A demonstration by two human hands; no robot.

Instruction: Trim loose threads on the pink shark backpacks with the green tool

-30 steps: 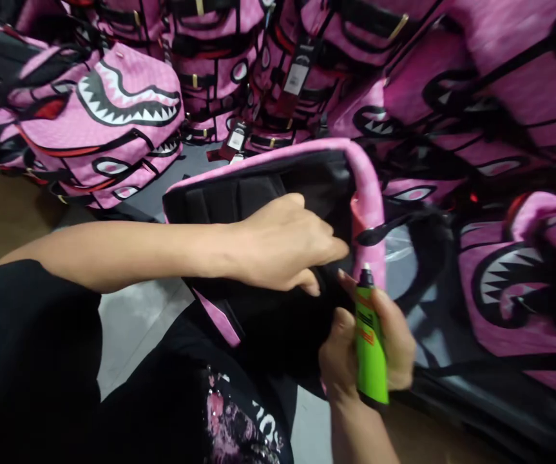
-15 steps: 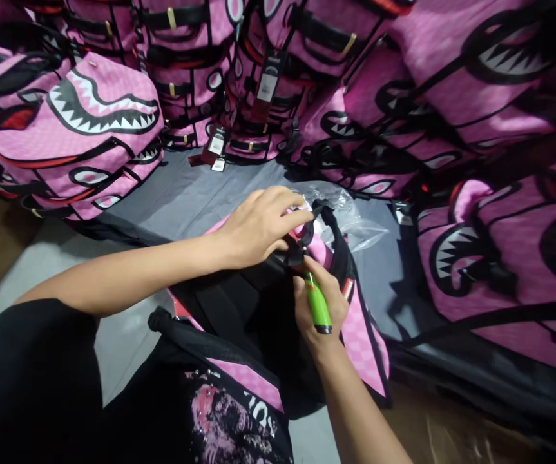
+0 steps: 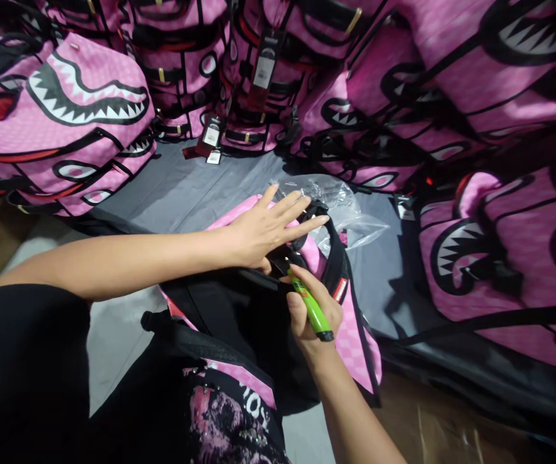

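Observation:
My left hand lies with fingers spread over the top of a pink and black backpack, near its black top strap. My right hand is closed around a green marker pen with a dark end. The pen's thin tip points up and left, at the black part of the bag just below my left hand. Whether the tip touches the fabric I cannot tell. The backpack rests with its black side up, partly against my body. Clear plastic wrap lies just behind its top.
Stacked pink backpacks with shark mouths stand at the left and back. More pink bags sit at the right. Hang tags dangle from the back stack. Grey cloth covers the surface beneath.
My left hand has spread its fingers and flattened over the bag's top. My right hand has drawn slightly left and down with the marker pen. The view has shifted a little.

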